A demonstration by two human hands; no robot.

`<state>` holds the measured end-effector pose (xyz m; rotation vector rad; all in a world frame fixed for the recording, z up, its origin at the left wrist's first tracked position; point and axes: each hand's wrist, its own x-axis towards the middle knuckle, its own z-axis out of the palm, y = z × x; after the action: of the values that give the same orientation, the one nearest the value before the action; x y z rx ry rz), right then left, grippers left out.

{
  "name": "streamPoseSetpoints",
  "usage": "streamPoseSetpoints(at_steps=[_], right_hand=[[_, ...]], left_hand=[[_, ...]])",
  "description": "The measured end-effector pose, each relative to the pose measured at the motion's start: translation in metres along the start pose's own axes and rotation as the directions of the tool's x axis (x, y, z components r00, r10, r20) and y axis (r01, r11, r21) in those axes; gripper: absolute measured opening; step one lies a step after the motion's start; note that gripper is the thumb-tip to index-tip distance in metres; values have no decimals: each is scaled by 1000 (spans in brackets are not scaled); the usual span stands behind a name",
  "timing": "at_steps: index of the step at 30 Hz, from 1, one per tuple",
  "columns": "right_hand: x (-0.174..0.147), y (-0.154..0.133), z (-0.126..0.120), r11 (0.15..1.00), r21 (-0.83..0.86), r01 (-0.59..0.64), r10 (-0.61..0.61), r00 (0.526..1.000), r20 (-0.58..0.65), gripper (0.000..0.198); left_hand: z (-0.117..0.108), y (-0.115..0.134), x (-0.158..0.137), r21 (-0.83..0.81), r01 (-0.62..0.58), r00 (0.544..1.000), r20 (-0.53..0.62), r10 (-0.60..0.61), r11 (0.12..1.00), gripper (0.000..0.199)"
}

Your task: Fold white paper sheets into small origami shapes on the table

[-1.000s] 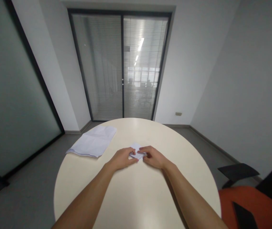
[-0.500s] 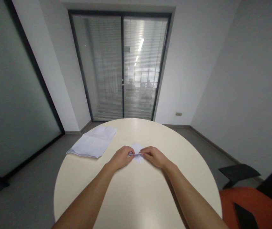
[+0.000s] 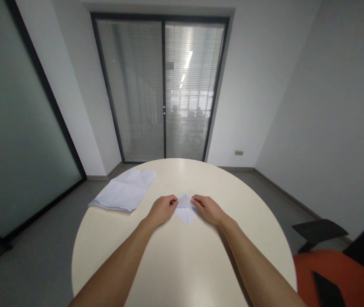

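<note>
Flattened since half a second ago, the folded paper point(image 3: 186, 213) now shows a kite shape. Left to right: creased white sheets point(image 3: 124, 189) on the round surface point(image 3: 182, 264); left hand point(image 3: 163, 209) pinching the folded paper's left side; that paper, mid-surface; right hand point(image 3: 209, 209) pinching its right side.

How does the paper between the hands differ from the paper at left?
The small paper is roughly kite-shaped; the large paper is far broader, with layered edges. The left hand and right hand hold the small paper; the large paper lies untouched. Both look pale and creased.
</note>
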<state>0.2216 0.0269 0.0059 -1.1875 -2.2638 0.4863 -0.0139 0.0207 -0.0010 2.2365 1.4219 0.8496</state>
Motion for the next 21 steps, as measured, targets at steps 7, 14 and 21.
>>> streamPoseSetpoints(at_steps=[7, 14, 21], right_hand=[[3, 2, 7, 998, -17, -54, 53, 998, -34, 36], [7, 1, 14, 988, -31, -152, 149, 984, -101, 31], [8, 1, 17, 976, -65, -208, 198, 971, -136, 27]], left_hand=[[1, 7, -1, 90, 85, 996, -26, -83, 992, 23], [8, 5, 0, 154, 86, 996, -28, -83, 984, 20], [15, 0, -1, 170, 38, 999, -34, -32, 985, 33]])
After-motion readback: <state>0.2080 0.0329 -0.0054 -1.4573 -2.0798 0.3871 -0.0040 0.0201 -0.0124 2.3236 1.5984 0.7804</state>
